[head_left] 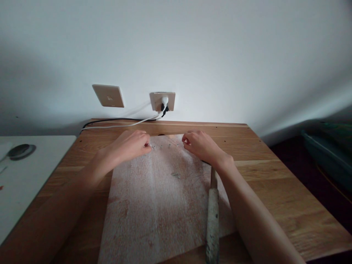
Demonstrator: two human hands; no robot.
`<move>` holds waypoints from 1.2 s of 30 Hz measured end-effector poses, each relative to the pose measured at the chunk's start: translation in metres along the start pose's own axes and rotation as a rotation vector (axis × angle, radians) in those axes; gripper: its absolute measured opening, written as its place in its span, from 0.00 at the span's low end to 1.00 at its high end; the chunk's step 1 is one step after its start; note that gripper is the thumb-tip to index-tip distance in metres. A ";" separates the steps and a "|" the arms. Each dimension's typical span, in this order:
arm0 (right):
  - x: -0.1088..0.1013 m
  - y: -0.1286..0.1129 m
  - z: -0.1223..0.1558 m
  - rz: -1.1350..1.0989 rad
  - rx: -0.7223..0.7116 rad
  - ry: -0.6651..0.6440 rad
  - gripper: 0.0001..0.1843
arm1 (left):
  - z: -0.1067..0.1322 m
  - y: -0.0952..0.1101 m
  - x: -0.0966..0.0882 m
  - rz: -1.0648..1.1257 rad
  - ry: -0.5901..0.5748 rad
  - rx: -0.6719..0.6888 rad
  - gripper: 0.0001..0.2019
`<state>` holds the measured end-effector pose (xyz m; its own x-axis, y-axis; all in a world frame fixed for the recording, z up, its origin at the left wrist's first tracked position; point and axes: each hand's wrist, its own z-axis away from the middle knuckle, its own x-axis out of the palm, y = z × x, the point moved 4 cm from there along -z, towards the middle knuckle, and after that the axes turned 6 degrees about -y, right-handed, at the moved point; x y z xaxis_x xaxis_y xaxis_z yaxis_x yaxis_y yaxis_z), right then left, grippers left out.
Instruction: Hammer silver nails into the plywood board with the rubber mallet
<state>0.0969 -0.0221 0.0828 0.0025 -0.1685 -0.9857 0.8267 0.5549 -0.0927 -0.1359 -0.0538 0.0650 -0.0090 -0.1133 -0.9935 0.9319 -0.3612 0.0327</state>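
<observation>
A whitish, worn wooden board (143,205) lies flat on the wooden tabletop. My left hand (135,142) is over its far left part, thumb and fingers pinched together at a small whitish bit too small to name. My right hand (199,145) is at the far right part, its fingers curled into a pinch; what they hold, if anything, is hidden. Between the hands, several small nails (169,145) stand in a row along the board's far side. Nearer me lies a small pile of loose nails (175,175). Beneath my right forearm rests a tool with a worn handle (212,223), its head mostly hidden.
Behind the wooden tabletop (264,183) rises a white wall with a socket (156,101) holding plugs, and a second wall plate (108,96). White and black cables (118,127) run along the back edge. A white surface (35,183) adjoins on the left.
</observation>
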 end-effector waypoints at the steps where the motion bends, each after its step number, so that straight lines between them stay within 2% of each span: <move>1: -0.001 -0.003 0.001 -0.030 -0.034 -0.012 0.14 | 0.000 0.001 -0.002 0.021 0.010 0.008 0.08; 4: -0.001 -0.017 0.005 -0.118 -0.167 -0.086 0.12 | 0.002 0.008 -0.007 0.122 -0.004 0.085 0.06; 7: 0.005 -0.032 0.008 -0.175 -0.288 -0.194 0.11 | 0.006 0.024 -0.008 0.266 -0.096 0.208 0.06; 9: 0.010 -0.039 0.008 -0.188 -0.331 -0.252 0.11 | 0.009 0.035 -0.007 0.332 -0.150 0.279 0.07; 12: 0.015 -0.043 0.008 -0.186 -0.359 -0.300 0.12 | 0.012 0.046 -0.004 0.354 -0.164 0.333 0.07; 17: 0.020 -0.046 0.007 -0.177 -0.391 -0.331 0.14 | 0.014 0.056 0.004 0.264 -0.192 0.356 0.09; 21: 0.018 -0.048 0.008 -0.182 -0.401 -0.330 0.15 | 0.014 0.064 0.009 0.142 -0.174 0.350 0.10; 25: 0.016 -0.050 0.009 -0.184 -0.407 -0.328 0.14 | 0.013 0.071 0.015 0.125 -0.154 0.366 0.10; 36: 0.016 -0.048 0.009 -0.171 -0.391 -0.316 0.13 | 0.014 0.080 0.013 0.075 -0.185 0.335 0.12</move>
<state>0.0624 -0.0590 0.0728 0.1049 -0.4872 -0.8670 0.5591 0.7498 -0.3537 -0.0668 -0.0967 0.0560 -0.0393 -0.3045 -0.9517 0.7625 -0.6247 0.1684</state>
